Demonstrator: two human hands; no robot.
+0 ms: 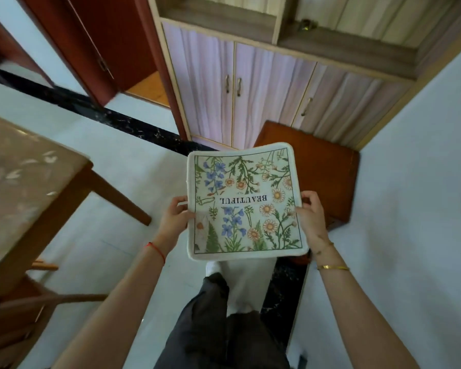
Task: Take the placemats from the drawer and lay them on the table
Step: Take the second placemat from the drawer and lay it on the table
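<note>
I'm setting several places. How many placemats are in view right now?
1: a cream square floral placemat printed BEAUTIFUL, held between the left hand and right hand. Others may be stacked hidden beneath it.

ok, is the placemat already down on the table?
No, the left hand and right hand grip the placemat by its sides above the floor, apart from the table.

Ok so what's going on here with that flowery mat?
A person stands holding a floral placemat out in front of them, the left hand gripping its left edge and the right hand its right edge. The mat is in the air over the floor, not yet on the table, which stands to their left.
</note>
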